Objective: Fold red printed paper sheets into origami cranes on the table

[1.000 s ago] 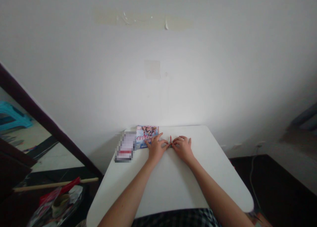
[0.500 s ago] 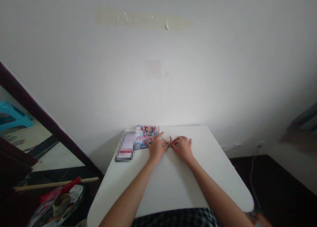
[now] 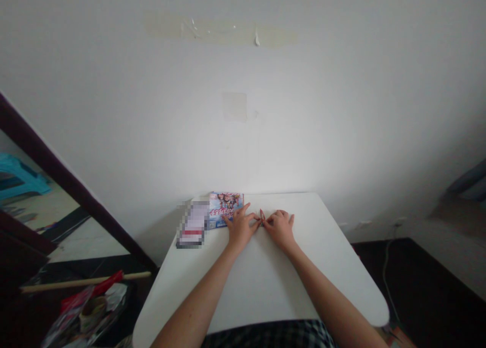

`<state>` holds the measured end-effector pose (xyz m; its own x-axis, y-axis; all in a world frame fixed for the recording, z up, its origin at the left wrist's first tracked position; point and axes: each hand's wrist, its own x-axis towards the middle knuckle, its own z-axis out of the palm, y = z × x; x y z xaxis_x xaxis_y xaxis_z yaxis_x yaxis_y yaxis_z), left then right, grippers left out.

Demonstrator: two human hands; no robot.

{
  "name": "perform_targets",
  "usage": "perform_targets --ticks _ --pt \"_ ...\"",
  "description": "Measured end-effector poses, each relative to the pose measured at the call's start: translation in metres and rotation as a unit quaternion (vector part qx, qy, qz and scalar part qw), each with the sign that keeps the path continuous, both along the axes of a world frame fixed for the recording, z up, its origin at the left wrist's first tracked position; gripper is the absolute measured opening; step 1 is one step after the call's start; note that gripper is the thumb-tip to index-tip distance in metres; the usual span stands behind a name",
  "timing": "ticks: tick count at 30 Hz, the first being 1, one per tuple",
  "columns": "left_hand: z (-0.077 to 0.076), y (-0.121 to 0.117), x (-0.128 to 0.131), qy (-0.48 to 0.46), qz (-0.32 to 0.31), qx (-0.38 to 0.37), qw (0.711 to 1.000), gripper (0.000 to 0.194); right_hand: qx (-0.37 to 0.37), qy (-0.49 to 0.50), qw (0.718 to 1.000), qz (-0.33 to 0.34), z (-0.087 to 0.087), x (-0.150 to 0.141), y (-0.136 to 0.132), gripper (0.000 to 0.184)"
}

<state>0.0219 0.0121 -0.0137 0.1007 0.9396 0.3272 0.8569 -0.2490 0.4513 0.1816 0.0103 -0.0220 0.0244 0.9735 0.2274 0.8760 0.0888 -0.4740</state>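
Observation:
Between the fingertips of both hands is a small folded paper piece (image 3: 261, 215) with a red pointed tip standing up. My left hand (image 3: 241, 228) pinches its left side with thumb and forefinger, the other fingers spread. On the other side, my right hand (image 3: 280, 228) presses its thumb and forefinger against it, fingers curled. Most of the piece is hidden by the fingers. Under and behind the left fingertips lies a printed booklet or packet (image 3: 224, 206), blue with red lettering and cartoon figures.
A phone-like item (image 3: 193, 224), blurred out by pixels, lies at the left edge of the white table (image 3: 261, 287). The wall (image 3: 243, 150) rises right behind the table. On the floor at left is a clear bag (image 3: 93, 312) of items; a cable (image 3: 386, 272) hangs at right.
Both hands stay almost in place. The right fingers have shifted slightly at the paper piece, and its red tip shows a little differently.

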Motion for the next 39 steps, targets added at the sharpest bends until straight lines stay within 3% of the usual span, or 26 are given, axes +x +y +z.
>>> perform_targets --ticks 9,13,23,31,39 --pt "-0.004 0.003 -0.003 0.016 0.011 -0.017 1.000 0.014 0.026 0.000 1.000 -0.006 -0.005 0.000 0.000 0.037" --pt "-0.005 0.004 -0.004 0.015 0.013 -0.010 1.000 0.014 0.034 -0.001 0.999 -0.007 -0.007 0.000 -0.001 0.027" --pt "0.001 0.005 -0.005 0.013 0.013 -0.030 0.999 0.016 0.019 0.009 1.000 0.005 -0.001 0.004 -0.006 0.020" --pt "0.003 0.002 -0.002 0.030 0.007 -0.032 0.999 0.019 -0.023 0.011 1.000 -0.014 0.007 0.001 -0.001 0.025" --pt "-0.003 -0.004 -0.001 0.055 0.019 -0.009 0.998 0.017 0.000 -0.003 1.000 0.000 0.005 0.002 -0.007 0.028"
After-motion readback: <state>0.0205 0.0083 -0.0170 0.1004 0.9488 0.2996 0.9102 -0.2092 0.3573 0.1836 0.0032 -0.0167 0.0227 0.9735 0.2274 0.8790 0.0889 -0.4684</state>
